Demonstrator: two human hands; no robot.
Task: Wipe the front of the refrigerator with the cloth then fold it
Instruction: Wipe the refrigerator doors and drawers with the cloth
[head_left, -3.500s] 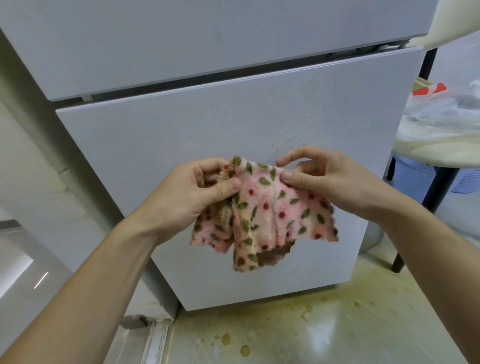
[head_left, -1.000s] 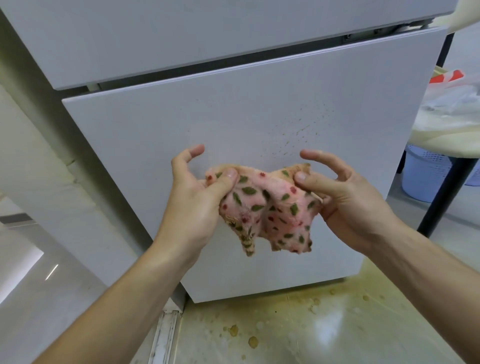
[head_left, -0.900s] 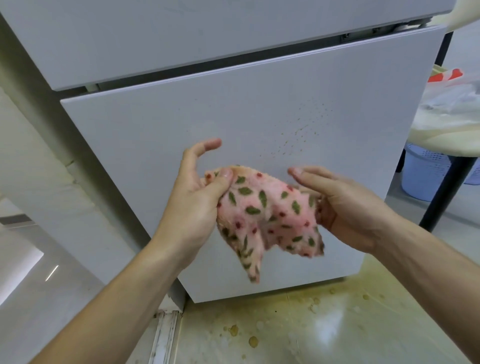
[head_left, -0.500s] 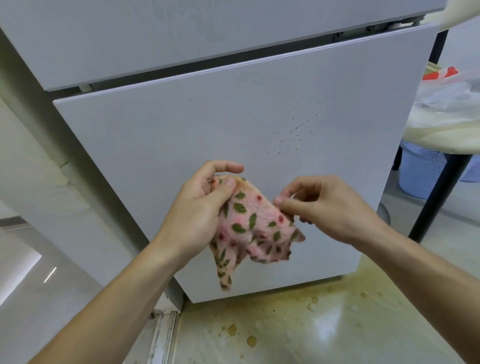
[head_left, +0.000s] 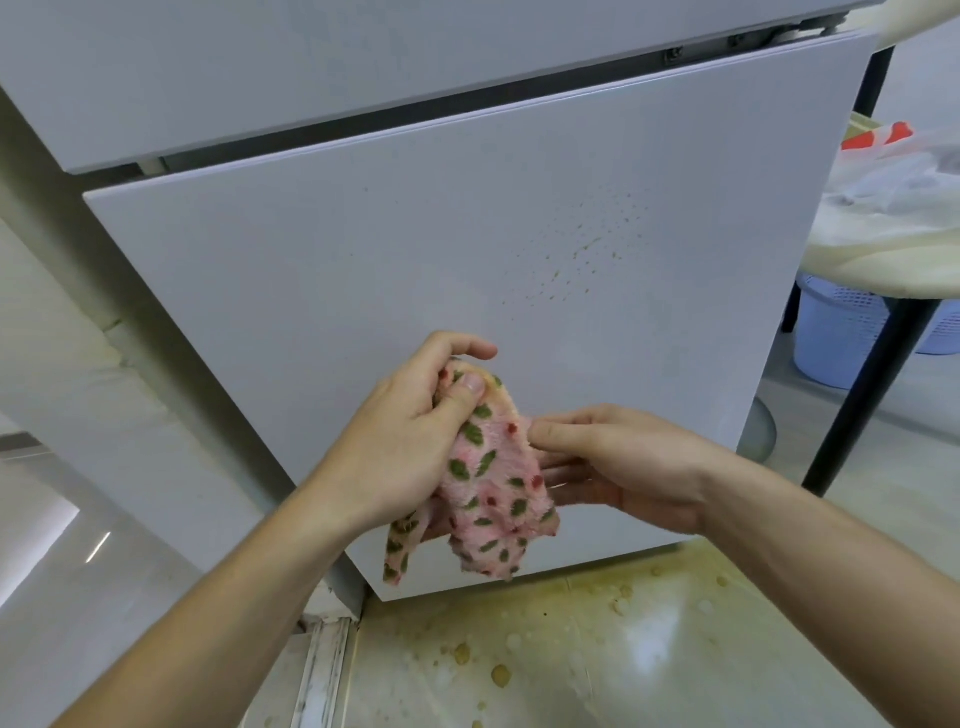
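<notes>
Cloth: a pink fleecy cloth (head_left: 488, 483) printed with green leaves and red dots hangs bunched at the centre of the frame, in front of the lower part of the refrigerator door (head_left: 415, 270). Its loose ends dangle towards the floor (head_left: 649, 649).
Left hand: the left hand (head_left: 410, 441) grips the cloth's top, with the thumb pressed onto the fabric and the fingers curled over it.
Right hand: the right hand (head_left: 623, 467) pinches the cloth's right edge between thumb and forefinger. Its other fingers lie stretched out under the fabric.
Refrigerator: it is white and fills the upper frame. A dark gap separates the lower door from the upper door (head_left: 311, 67).
Door marks: brownish specks (head_left: 587, 254) are scattered right of centre on the lower door, above the hands.
Floor: pale and glossy, with yellow-brown stains and droplets at the lower right.
Right edge: a cream table top (head_left: 883, 260) stands on a black leg (head_left: 872, 395). A clear plastic bag (head_left: 893, 182) lies on it and a lavender basket (head_left: 836, 332) sits beneath.
</notes>
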